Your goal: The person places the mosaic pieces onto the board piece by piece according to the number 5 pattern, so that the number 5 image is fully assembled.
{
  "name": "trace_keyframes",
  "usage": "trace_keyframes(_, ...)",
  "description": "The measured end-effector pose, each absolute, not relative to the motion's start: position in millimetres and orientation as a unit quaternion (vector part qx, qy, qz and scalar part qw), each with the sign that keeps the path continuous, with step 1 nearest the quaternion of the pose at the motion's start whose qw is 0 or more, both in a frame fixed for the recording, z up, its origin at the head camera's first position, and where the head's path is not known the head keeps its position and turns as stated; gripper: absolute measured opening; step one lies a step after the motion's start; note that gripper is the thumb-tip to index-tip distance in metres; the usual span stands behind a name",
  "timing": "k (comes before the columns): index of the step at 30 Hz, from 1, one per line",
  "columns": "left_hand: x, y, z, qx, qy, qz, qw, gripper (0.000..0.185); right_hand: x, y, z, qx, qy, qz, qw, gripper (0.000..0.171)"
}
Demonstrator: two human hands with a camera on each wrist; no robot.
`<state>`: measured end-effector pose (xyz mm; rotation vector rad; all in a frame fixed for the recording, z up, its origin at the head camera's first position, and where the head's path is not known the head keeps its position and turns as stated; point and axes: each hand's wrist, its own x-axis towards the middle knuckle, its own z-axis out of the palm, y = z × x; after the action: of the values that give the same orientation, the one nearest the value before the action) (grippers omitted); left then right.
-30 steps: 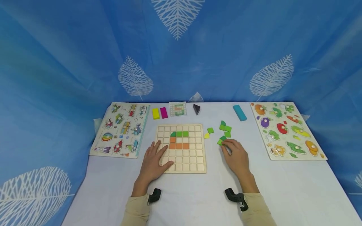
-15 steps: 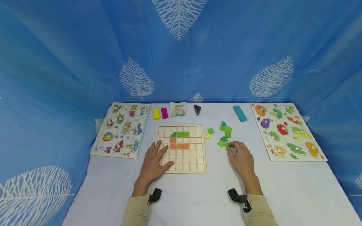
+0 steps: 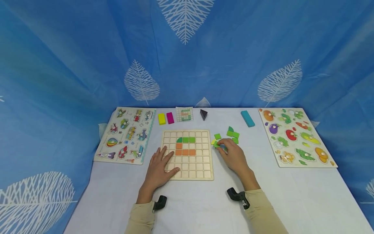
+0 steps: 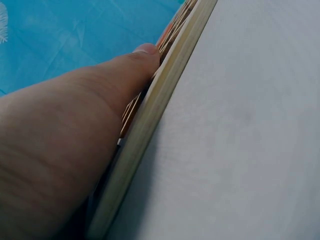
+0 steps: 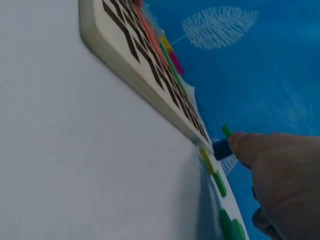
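My left hand point(image 3: 157, 170) lies with spread fingers on the lower left of a wooden grid board point(image 3: 199, 166); in the left wrist view its thumb point(image 4: 145, 57) rests along the board's edge. Green and orange tiles point(image 3: 185, 152) fill some of the board's squares. Just right of the board, my right hand point(image 3: 235, 157) pinches a green square tile point(image 3: 216, 144), which the right wrist view shows raised above the table at the thumb tip. Beside that hand are a yellow tile point(image 3: 213, 142) and several loose green tiles point(image 3: 233, 134). The hand hides part of this group.
A printed pattern card point(image 3: 184, 114) lies behind the board, between yellow point(image 3: 161, 119) and magenta blocks point(image 3: 170, 117) and a dark triangular block point(image 3: 203, 114). A teal block point(image 3: 247, 119) sits farther right. Picture puzzles flank everything: vehicles point(image 3: 125, 133) left, vegetables point(image 3: 295, 136) right.
My right hand was at the lower loose green tiles; it now pinches a green square tile and has moved left, close to the board. The left hand has stayed in place.
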<state>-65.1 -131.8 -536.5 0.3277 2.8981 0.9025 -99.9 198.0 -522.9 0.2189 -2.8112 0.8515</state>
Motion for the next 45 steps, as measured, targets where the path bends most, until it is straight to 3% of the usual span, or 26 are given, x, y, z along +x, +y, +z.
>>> trace_keyframes(10,-65,-130,-537,0.109,0.946,0.302,0.041,0.077,-143,150,-517,0.157,-0.951,0.264,0.038,0.021)
trace_keyframes(19,-65,-130,-539,0.109,0.949,0.294,0.04,0.078,-150,141,-521,0.183,-0.956,0.227,0.018,0.019)
trace_keyframes(33,-67,-131,-532,0.116,0.945,0.305,0.031,0.077,-139,150,-520,0.155,-0.962,0.217,0.058,0.024)
trace_keyframes(39,-64,-132,-535,0.109,0.948,0.298,0.038,0.077,-119,168,-527,0.089,-0.96,0.255,0.074,0.026)
trace_keyframes(45,-65,-131,-541,0.109,0.946,0.303,0.039,0.078,-107,178,-536,0.096,-0.966,0.217,0.102,0.024)
